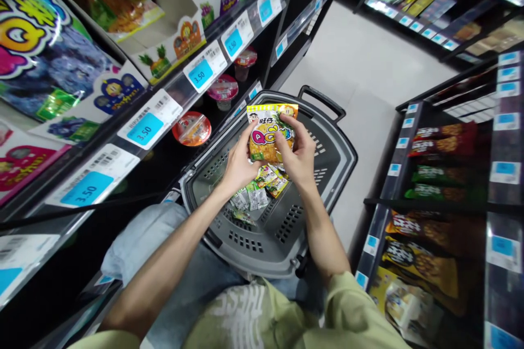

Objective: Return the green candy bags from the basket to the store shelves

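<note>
A glossy, yellow-edged snack packet point(268, 144) with bold multicoloured "QQ" lettering sits between the left hand point(241, 162) and right hand point(301, 154), gripped at both sides above a grey perforated basket point(264, 223) holding smaller packets point(257, 196). Price-tagged dark shelves point(426, 205) flank a pale floor point(368, 60); the far goods point(421, 2), blurred, seem to be boxes and bags.

Dim shelf recess point(158, 166), brighter floor point(368, 60), glare on a cup lid point(194, 130), far shelves point(410, 23) blurred (stretched toward the edges)
</note>
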The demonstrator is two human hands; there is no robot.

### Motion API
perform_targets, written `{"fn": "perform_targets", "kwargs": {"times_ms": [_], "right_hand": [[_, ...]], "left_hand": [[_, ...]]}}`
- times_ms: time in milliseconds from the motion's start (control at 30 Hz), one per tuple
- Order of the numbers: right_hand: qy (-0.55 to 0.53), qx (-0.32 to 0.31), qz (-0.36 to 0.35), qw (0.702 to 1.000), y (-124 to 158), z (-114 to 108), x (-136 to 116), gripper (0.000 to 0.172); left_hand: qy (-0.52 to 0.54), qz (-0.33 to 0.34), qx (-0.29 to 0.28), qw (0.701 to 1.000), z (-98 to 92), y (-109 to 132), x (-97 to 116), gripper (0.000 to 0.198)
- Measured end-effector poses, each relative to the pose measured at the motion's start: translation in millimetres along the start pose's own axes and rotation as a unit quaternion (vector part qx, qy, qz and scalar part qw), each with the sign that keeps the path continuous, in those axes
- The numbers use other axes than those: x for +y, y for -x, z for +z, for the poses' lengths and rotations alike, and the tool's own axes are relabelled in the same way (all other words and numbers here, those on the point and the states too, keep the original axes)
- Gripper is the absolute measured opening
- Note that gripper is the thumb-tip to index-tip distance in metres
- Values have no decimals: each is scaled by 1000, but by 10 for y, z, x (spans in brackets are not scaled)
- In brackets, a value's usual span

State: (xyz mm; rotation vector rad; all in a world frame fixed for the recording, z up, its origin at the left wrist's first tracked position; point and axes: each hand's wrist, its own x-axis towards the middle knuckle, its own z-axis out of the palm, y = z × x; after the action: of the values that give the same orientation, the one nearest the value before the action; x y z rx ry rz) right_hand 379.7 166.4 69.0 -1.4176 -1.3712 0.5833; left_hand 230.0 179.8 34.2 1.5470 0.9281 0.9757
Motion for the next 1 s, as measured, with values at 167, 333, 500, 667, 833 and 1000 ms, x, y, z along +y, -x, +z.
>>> {"fn": "perform_targets", "kwargs": {"times_ms": [167,333,500,667,833,1000], "right_hand": [[-1,17,10,1000,-7,2,87,40],[-13,21,22,999,-18,-4,74,44],[-90,-14,40,995,46,79,-58,60],[-160,28,85,983,101,132,-120,56],[-164,166,86,969,35,93,6,50],[-268,107,189,939,25,126,11,34]], "left_hand": [[-49,29,27,998,2,-4,0,92],[-130,68,19,989,-8,33,42,93],[-151,88,27,984,11,67,13,81],[122,-51,56,990,41,49,24,54],[407,-186,40,894,24,49,145,57],[432,-233,-2,871,40,79,180,49]]}}
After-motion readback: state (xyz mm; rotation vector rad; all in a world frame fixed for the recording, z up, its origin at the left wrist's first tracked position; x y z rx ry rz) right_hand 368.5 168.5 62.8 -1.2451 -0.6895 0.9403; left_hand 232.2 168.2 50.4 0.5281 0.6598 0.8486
